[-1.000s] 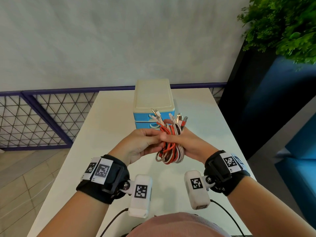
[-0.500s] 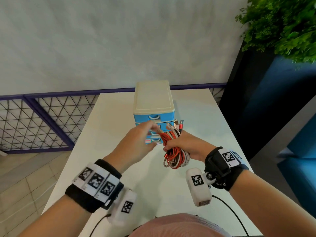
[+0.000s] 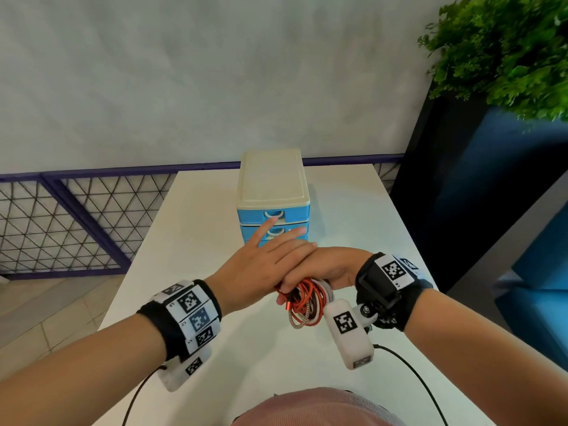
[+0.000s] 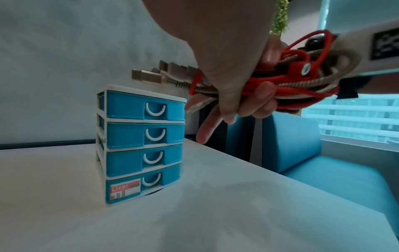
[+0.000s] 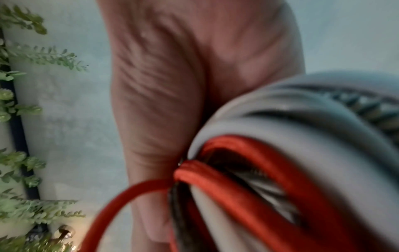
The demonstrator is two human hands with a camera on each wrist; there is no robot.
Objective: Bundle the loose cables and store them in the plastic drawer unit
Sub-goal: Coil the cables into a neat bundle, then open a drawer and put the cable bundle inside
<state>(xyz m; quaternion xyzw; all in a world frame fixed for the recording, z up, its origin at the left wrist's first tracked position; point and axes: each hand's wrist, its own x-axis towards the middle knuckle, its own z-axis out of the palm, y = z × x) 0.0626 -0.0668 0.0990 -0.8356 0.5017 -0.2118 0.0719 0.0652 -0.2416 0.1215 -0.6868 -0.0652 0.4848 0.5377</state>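
Observation:
The drawer unit (image 3: 272, 176) has a cream top and several blue drawers, all closed, and stands at the middle of the white table; the left wrist view shows its front (image 4: 140, 145). My right hand (image 3: 319, 265) grips the coiled bundle of red, white and braided cables (image 3: 304, 305) just in front of the unit, above the table. The plug ends (image 4: 151, 76) stick out toward the unit. My left hand (image 3: 276, 238) stretches forward over the right hand, its fingers straight, and its index fingertip (image 3: 272, 221) lies by the upper drawer fronts. Whether it touches them I cannot tell. The right wrist view shows the cables (image 5: 280, 153) blurred against my right hand (image 5: 162, 85).
The white table (image 3: 199, 241) runs back to a grey wall. A purple mesh railing (image 3: 76, 216) stands on the left. A dark planter (image 3: 445, 179) with a green plant (image 3: 507, 50) is on the right, and a blue seat (image 4: 323, 170) lies beyond the right edge.
My left hand has let go of the bundle and reached forward over the right hand to the drawer fronts. My right hand has lowered and turned the bundle.

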